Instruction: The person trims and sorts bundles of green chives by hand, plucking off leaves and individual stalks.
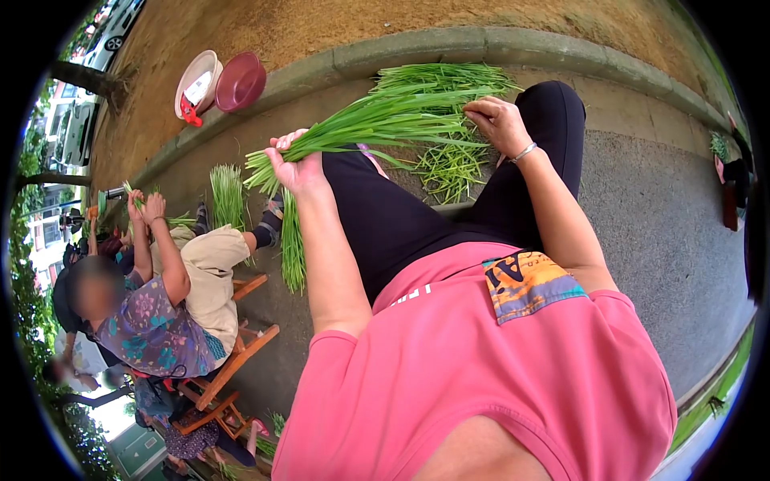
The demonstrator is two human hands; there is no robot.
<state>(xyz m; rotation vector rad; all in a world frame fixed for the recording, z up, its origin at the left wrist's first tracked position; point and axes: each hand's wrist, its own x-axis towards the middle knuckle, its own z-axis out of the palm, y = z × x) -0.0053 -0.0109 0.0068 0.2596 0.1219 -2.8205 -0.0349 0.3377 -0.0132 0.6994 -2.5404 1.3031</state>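
Note:
A long bunch of garlic chives [377, 120] lies across my left hand [298, 167], whose fingers and thumb wrap round the stalks close to their pale cut ends. Its green leaves fan out over my knees to the right. Beside the leaf tips, my right hand [501, 128] is pinched closed, and whatever its fingertips hold is too small to make out. On the ground beyond my hands is a heap of chives [449, 76]. Loose, shorter green pieces [449, 172] lie scattered between my legs. More chives [293, 248] rest on the pavement by my left forearm.
A stone kerb [401, 50] runs past my feet, with bare soil behind it. Two basins stand there, one pale pink [192, 80], one dark pink [241, 82]. At left, a co-worker [152, 313] on a wooden chair [233, 361] handles green stalks near another chive bundle [228, 196].

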